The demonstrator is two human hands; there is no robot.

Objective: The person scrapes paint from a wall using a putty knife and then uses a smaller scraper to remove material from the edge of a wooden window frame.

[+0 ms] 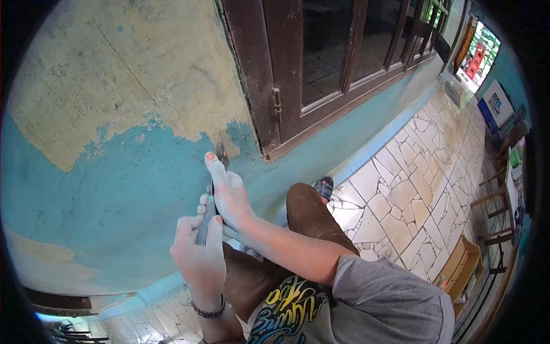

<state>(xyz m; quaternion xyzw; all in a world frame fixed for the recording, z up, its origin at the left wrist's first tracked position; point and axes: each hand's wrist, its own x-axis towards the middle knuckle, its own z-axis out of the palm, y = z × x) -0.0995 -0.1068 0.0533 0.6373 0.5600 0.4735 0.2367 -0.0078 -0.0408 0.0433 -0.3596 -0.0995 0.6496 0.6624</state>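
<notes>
A scraper (204, 228) with a grey handle and a thin dark blade runs upward between my hands. My left hand (197, 252), dusty white and with a dark bracelet at the wrist, is closed around the handle's lower end. Higher up, my right hand (230, 198) grips the tool near the blade, its thumb stretched along it. The tip of the blade is at the painted wall (132, 172), close to the edge between turquoise paint and a bare, yellowish patch (109, 74). Parts of the blade are hidden behind my right hand.
A brown wooden window frame (281, 109) with dark panes stands just right of the blade. My bent knee (309, 203) is close to the wall. Cracked-stone flooring (395, 200) extends right, with a wooden shelf box (458, 266) and a chair (495, 198) along the far side.
</notes>
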